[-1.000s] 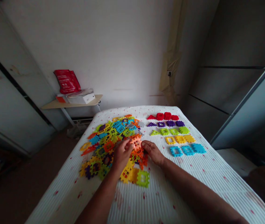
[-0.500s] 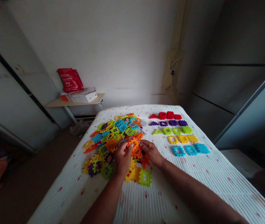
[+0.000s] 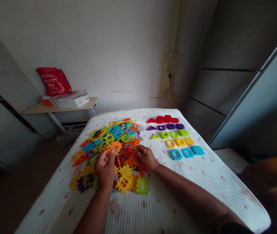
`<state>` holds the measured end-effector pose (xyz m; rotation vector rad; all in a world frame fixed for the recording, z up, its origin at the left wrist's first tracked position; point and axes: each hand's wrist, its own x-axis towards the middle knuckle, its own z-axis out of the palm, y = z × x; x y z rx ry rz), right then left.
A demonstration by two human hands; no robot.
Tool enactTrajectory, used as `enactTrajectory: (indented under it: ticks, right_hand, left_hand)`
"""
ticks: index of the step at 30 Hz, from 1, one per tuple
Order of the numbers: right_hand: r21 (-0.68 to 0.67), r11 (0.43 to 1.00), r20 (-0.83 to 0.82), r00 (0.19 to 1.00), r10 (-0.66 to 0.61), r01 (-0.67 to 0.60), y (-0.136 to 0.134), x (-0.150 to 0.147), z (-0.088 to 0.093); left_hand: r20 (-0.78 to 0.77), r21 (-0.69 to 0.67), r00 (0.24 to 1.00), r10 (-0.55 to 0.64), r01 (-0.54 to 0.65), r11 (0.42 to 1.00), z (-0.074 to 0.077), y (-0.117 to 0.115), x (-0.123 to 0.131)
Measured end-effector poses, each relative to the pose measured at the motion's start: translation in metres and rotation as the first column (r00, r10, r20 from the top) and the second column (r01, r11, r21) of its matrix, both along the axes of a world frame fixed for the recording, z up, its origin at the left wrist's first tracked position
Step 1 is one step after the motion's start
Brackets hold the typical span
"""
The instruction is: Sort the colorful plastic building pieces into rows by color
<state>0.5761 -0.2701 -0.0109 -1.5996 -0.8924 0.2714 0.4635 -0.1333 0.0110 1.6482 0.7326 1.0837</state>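
My left hand (image 3: 105, 165) is closed on an orange interlocking block (image 3: 115, 147) with toothed edges, held over the left part of a mixed pile. Just right of it, my right hand (image 3: 146, 157) pinches at the edge of a red-orange interlocking block (image 3: 129, 156), which overlaps others in the pile, so its full shape is hard to make out. Around both hands lie toothed plastic blocks in several colours. Nearest me are a yellow window block (image 3: 123, 183) and a lime green window block (image 3: 142, 186).
To the right, blocks lie in rows by colour: red (image 3: 167, 118), purple (image 3: 170, 126), green (image 3: 164, 135), yellow (image 3: 180, 142) and blue (image 3: 187, 152). All rest on a ribbed white bed cover (image 3: 177, 188). A side table (image 3: 38, 109) carries a red bag (image 3: 53, 81) and a white box (image 3: 76, 101).
My hands have moved apart. The orange block has gone left with my left hand, while my right hand is at a red-orange block. The view has swung slightly right.
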Motion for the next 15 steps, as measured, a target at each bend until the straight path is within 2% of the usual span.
enactTrajectory:
  ticks: [4,7,9,11,15]
  right_hand:
    - [-0.052,0.997,0.143,0.989,-0.045,0.052,0.005,0.001,0.004]
    - [-0.062,0.991,0.31,0.946,-0.092,0.117,0.004,0.003,0.004]
    - [-0.052,0.988,0.363,0.924,-0.116,0.144,0.0,0.003,0.005]
    - [-0.038,0.992,0.356,0.929,-0.097,0.119,-0.003,0.002,0.006]
    - [-0.023,0.999,0.324,0.945,0.031,-0.025,-0.007,-0.009,0.011]
  left_hand:
    - [-0.052,0.038,0.996,0.078,-0.076,0.996,-0.001,0.007,-0.004]
    - [-0.085,0.046,0.996,0.017,-0.013,0.999,-0.001,0.005,-0.004]
    - [-0.085,0.051,0.995,-0.043,0.048,0.998,-0.001,0.001,-0.002]
    - [-0.095,0.06,0.991,-0.09,0.096,0.994,-0.001,-0.002,-0.001]
    - [-0.142,0.105,0.972,-0.189,0.205,0.973,-0.004,-0.011,0.0]
